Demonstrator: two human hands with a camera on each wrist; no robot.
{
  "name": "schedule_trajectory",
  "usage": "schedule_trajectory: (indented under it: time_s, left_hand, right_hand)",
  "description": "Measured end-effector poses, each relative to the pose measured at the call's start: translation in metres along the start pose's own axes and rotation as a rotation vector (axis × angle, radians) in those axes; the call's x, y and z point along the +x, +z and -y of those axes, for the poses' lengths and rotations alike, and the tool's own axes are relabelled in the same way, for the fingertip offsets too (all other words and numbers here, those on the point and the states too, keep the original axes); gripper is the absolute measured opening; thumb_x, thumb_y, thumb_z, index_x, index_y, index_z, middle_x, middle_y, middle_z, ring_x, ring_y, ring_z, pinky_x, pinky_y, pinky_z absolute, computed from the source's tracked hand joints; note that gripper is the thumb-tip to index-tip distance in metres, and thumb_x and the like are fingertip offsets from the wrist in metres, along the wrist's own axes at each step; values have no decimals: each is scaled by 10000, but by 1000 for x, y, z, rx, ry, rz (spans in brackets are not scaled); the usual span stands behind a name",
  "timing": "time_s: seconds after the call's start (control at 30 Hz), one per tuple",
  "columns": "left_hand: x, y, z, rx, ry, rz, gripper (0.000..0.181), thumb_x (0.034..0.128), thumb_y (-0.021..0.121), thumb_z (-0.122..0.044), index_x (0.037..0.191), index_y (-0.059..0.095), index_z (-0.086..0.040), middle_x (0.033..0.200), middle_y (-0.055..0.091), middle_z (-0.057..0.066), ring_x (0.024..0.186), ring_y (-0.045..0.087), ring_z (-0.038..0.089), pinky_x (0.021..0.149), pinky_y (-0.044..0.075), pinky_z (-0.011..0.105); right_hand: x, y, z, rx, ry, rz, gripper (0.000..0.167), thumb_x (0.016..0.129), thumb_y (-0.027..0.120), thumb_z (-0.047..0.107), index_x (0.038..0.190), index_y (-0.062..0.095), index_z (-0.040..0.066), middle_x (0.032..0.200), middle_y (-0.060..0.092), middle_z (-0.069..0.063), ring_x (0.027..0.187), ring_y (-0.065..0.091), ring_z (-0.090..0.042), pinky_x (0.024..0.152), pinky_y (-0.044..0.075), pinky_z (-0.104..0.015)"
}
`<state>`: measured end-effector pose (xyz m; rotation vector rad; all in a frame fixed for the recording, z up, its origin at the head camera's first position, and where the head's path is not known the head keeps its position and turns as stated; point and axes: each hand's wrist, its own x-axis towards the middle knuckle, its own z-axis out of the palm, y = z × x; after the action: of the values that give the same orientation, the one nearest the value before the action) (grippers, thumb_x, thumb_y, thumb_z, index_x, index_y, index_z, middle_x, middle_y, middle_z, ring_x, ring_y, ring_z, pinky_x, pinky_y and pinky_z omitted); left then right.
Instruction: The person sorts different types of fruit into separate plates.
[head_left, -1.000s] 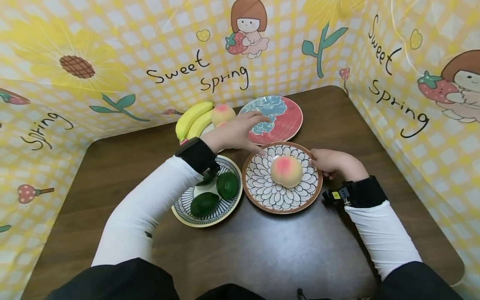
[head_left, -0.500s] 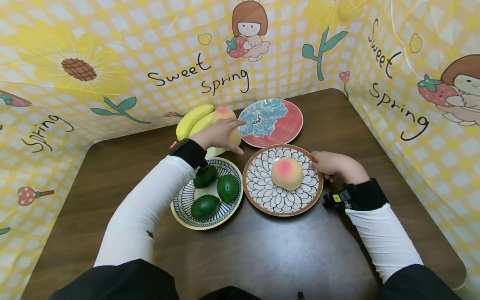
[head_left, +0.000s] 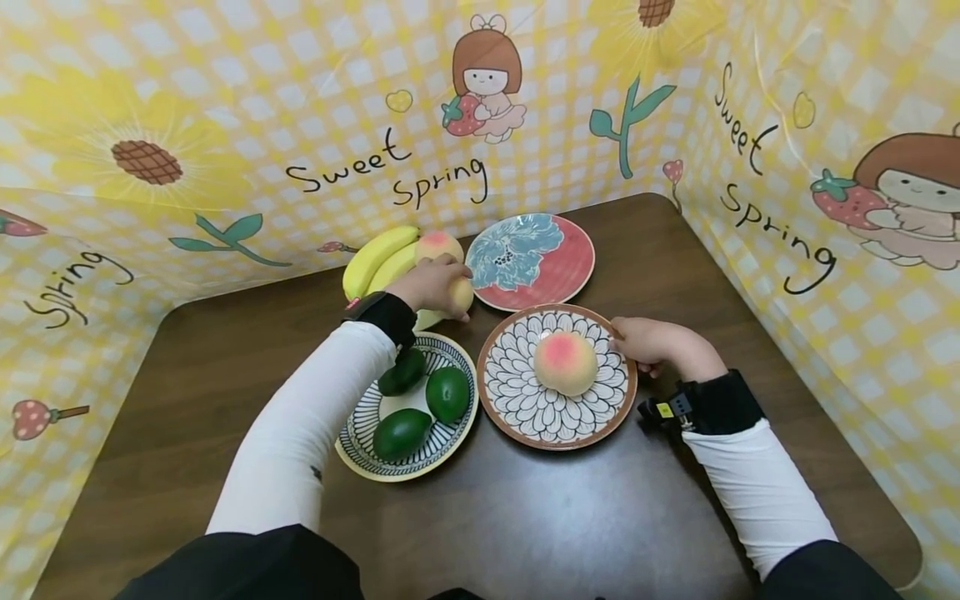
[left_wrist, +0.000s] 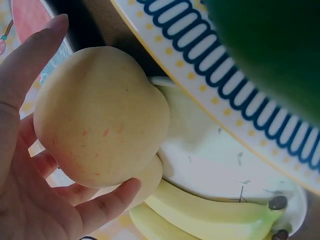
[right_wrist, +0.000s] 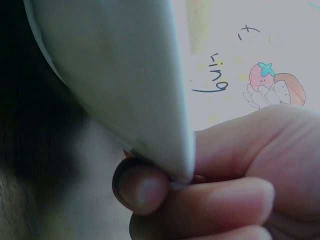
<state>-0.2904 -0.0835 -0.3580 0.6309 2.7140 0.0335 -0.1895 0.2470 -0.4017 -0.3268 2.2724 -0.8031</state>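
Over the far-left plate (left_wrist: 227, 147), my left hand (head_left: 429, 283) curls its fingers round a peach (left_wrist: 102, 117). In the left wrist view the thumb stands out straight, its tip apart from the fruit. Another peach (head_left: 438, 244) lies behind it, next to bananas (head_left: 378, 262). My right hand (head_left: 667, 346) pinches the brown rim of a petal-patterned plate (head_left: 558, 417), thumb above and fingers beneath. A single peach (head_left: 566, 363) rests on that plate. From the right wrist view, the plate's pale underside (right_wrist: 125, 75) is seen close to my fingers.
Left of the petal plate, a blue-patterned plate (head_left: 375, 469) holds several avocados (head_left: 402, 433). A red plate with a blue flower (head_left: 566, 267) lies at the back of the brown table (head_left: 225, 400). Yellow checked cloth (head_left: 315, 100) stands behind and beside the table.
My left hand has moved left from above the petal plate and closed in round a peach on the far-left plate. The right hand keeps its hold on the petal plate's rim.
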Motion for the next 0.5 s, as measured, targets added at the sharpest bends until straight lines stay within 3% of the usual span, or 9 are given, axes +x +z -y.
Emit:
schedule_trajectory:
  time_s: [0.1,0.33,0.5]
  left_hand:
    - [2,0,0,-8,2,2,747,793,866,-352,1428,560,-106,1479,473,199,1303,505,447,1121,442,533]
    - [4,2,7,-48,-9,70,774,783,879,-322,1433,535,-79,1460,533,213,1326,527,355,1162,416,489]
    - [8,6,5,-30,-29,58,732,764,896,-327,1377,563,-103,1397,567,197,1272,549,343,1119,449,484]
  right_hand:
    - [0,0,-1,2,-1,-1,236,1110,378,153,1232,390,-48,596,404,2,501,405,-104,487,433,-217]
    - [2,0,-1,-7,-4,4,255,1109,379,152,1257,389,-55,597,412,1,502,416,-105,489,435,-219]
    - [2,0,-3,-10,-7,0,278,1108,376,146,1285,381,-68,600,413,-1,501,418,-106,489,436,-220]
